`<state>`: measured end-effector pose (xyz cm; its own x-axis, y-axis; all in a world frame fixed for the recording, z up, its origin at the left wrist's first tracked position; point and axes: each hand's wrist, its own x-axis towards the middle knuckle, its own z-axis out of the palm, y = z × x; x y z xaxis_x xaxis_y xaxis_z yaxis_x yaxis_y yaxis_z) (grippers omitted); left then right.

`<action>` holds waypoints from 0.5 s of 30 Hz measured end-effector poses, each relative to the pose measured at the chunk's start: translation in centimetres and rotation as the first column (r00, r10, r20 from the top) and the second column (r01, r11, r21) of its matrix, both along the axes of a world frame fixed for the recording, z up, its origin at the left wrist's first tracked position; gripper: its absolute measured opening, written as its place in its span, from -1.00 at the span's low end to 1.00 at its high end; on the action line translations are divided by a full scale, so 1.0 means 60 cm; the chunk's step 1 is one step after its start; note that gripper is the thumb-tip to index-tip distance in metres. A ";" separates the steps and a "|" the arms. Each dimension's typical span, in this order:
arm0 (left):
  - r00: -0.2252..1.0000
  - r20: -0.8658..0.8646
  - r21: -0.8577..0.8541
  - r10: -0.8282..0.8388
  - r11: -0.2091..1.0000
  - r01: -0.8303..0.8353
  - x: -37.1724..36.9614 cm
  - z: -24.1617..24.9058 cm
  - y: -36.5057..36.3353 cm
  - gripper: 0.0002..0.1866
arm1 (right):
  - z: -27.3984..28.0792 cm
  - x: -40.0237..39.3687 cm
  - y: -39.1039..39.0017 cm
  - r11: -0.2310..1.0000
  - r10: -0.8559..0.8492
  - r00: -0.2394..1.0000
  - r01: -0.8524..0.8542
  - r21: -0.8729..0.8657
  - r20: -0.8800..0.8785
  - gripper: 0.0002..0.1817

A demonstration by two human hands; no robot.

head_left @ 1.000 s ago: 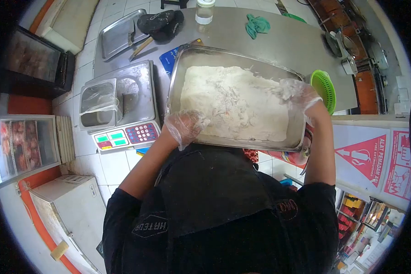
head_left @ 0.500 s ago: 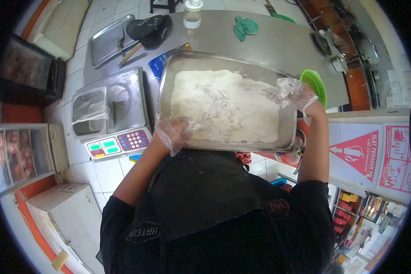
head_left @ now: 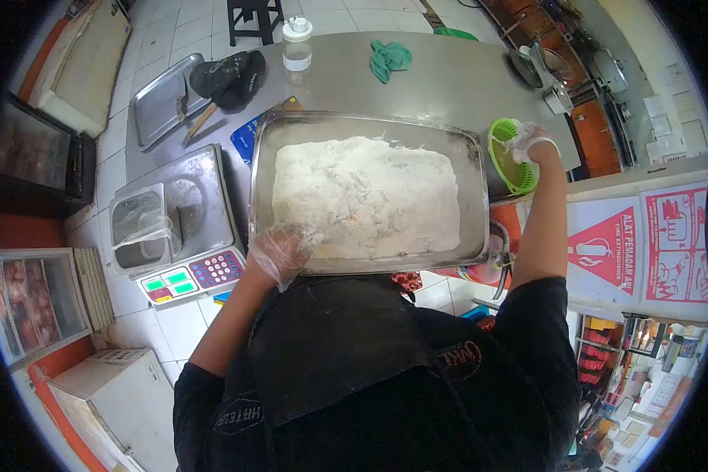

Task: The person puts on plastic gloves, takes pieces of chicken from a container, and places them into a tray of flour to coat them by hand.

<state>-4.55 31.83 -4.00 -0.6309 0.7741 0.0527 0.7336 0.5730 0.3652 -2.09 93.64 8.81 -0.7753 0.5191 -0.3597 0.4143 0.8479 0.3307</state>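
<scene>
A large metal tray [head_left: 370, 126] lies in front of me with a broad bed of white flour [head_left: 366, 197], lumpy in the middle. My left hand [head_left: 282, 245], in a clear plastic glove, rests over the tray's near left corner. Its fingers reach onto the flour's edge and hold nothing that I can see. Off to the right, a bright green plastic basket [head_left: 499, 161] leans in a dark container. My right hand [head_left: 533, 144], also gloved and dusted with flour, is at the basket's right rim, with its fingers closed over it.
Left of the tray stands a digital scale [head_left: 208, 271] bearing a clear plastic container [head_left: 143, 228]. Behind are a metal tray [head_left: 161, 102], a black cap [head_left: 228, 79], a blue packet [head_left: 246, 141], a bottle [head_left: 297, 47] and a green cloth [head_left: 389, 60] on the steel table [head_left: 338, 71].
My right hand has left the flour at the tray's right side and moved right to the green basket. My left hand stays at the tray's near left corner. The view has shifted slightly.
</scene>
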 end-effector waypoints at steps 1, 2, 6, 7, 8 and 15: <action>0.999 -0.020 -0.010 -0.030 1.000 0.030 -0.001 -0.009 -0.003 -0.64 | -0.020 -0.012 0.019 0.997 -0.018 0.979 0.002 0.078 0.201 -0.35; 0.997 -0.040 -0.020 -0.059 0.998 0.059 -0.001 -0.013 -0.003 -0.63 | -0.097 0.008 0.109 0.997 -0.020 0.980 0.004 0.078 0.199 -0.35; 1.000 -0.005 -0.022 0.009 1.000 -0.009 0.001 0.017 0.006 -0.64 | -0.216 0.026 0.146 0.980 -0.192 0.946 0.170 -0.106 -0.259 -0.41; 0.999 0.038 -0.026 0.013 1.000 -0.012 -0.001 0.022 0.007 -0.64 | -0.192 0.021 0.115 0.984 -0.180 0.935 0.165 -0.075 -0.307 -0.40; 0.996 0.083 -0.030 0.020 0.999 -0.017 -0.002 0.024 0.008 -0.64 | -0.161 0.012 0.078 0.986 -0.164 0.922 0.158 -0.044 -0.351 -0.39; 0.991 0.105 -0.166 0.078 0.984 -0.060 0.000 0.027 0.011 -0.66 | -0.107 -0.008 -0.130 0.944 0.316 0.819 -0.321 0.073 -0.479 -0.47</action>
<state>-4.54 32.51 -2.39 -0.6776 0.7213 -0.1432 0.6507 0.6789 0.3402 -2.58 85.82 2.37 -0.9729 0.2112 0.0945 0.2239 0.9625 0.1533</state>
